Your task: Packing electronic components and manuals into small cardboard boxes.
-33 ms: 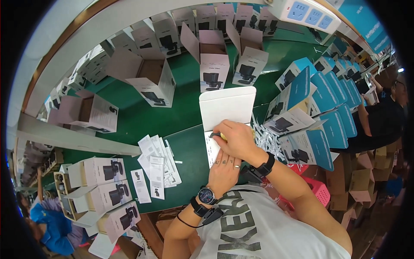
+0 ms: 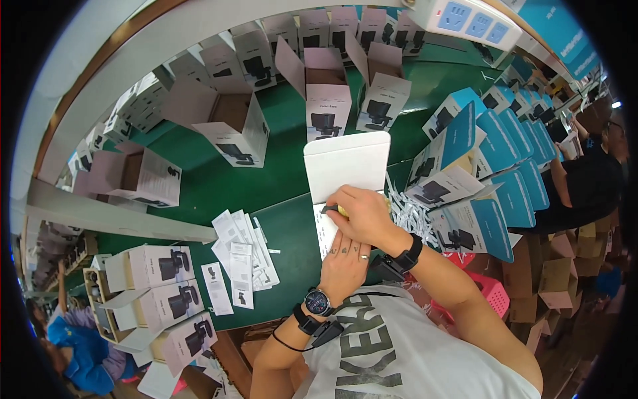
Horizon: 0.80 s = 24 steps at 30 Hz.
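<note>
A white carton (image 2: 323,233) with a raised white lid flap (image 2: 347,159) is in front of me at the table's near edge. My left hand (image 2: 345,265) lies against its near side, fingers stretched out and close together. Over the carton's top, my right hand (image 2: 362,214) curls its fingers down. Beside those fingertips a small dark piece (image 2: 329,209) shows, and a bit of something yellowish (image 2: 343,211) peeks out under the hand. The right hand covers most of both, so their kind cannot be told.
Leaflets (image 2: 247,256) lie left of the carton; shredded paper strips (image 2: 411,213) lie to its right. Open printed cartons (image 2: 329,100) stand beyond, and blue-flapped boxes (image 2: 458,173) crowd the right. Boxes (image 2: 163,266) fill the left, near a post (image 2: 126,209). A co-worker (image 2: 585,179) is at right.
</note>
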{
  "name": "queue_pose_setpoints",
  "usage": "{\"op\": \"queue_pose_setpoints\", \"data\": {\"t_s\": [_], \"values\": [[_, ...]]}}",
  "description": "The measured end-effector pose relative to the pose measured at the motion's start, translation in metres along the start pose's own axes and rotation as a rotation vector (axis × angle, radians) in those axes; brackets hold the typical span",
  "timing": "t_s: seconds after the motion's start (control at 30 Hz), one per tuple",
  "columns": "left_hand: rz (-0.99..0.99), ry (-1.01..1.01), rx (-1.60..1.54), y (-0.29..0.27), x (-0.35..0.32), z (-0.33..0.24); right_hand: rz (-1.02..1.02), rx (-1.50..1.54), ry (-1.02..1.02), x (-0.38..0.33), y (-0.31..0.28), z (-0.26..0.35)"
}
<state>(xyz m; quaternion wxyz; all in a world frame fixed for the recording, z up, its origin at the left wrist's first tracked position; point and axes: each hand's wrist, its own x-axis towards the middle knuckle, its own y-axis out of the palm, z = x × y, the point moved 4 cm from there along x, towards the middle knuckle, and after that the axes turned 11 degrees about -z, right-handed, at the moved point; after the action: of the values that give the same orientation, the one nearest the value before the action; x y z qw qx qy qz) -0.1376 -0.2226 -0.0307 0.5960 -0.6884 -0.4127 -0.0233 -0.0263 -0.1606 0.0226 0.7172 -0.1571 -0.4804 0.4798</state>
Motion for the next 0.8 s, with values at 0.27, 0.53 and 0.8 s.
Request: {"op": "queue_pose_setpoints", "data": {"t_s": [0.27, 0.53, 0.8], "values": [[0.117, -0.022, -0.032, -0.001, -0.009, 0.002, 0.084, 0.171, -0.057, 0.001, 0.01, 0.013], [0.172, -0.038, -0.016, -0.009, -0.004, 0.003, -0.065, 0.305, 0.152, -0.013, -0.024, -0.003], [0.106, 0.054, -0.046, -0.034, 0.01, 0.019, 0.065, -0.27, 0.385, -0.017, -0.115, -0.066]]}}
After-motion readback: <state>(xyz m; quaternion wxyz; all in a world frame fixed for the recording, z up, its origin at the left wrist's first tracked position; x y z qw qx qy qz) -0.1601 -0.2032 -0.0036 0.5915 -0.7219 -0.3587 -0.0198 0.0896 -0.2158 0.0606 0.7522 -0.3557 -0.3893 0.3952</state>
